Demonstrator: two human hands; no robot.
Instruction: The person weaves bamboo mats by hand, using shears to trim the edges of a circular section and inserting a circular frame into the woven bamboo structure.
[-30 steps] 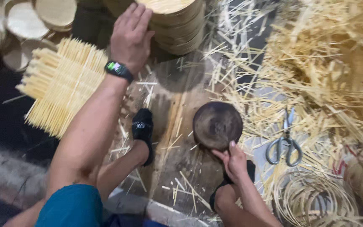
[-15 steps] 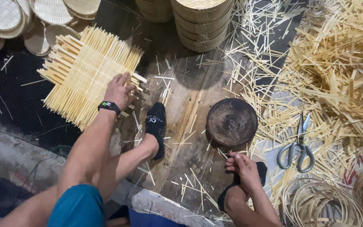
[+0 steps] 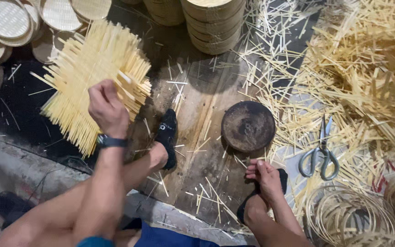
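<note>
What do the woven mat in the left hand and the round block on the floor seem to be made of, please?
Woven mat held by the left hand: pale, unfinished strips, likely bamboo, with loose ends sticking out. Round block: probably wood, dark, worn and matte.

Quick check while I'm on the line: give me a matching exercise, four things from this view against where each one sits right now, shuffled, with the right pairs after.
Things:
1. woven bamboo mat
2. scissors
3. round dark block
4. coiled bamboo hoops

Places:
A. on the wooden board, just above the right hand
B. bottom right corner of the floor
C. lifted at one edge by the left hand
D. lying among loose strips, right of the block

Pairs: 1-C, 2-D, 3-A, 4-B
</note>
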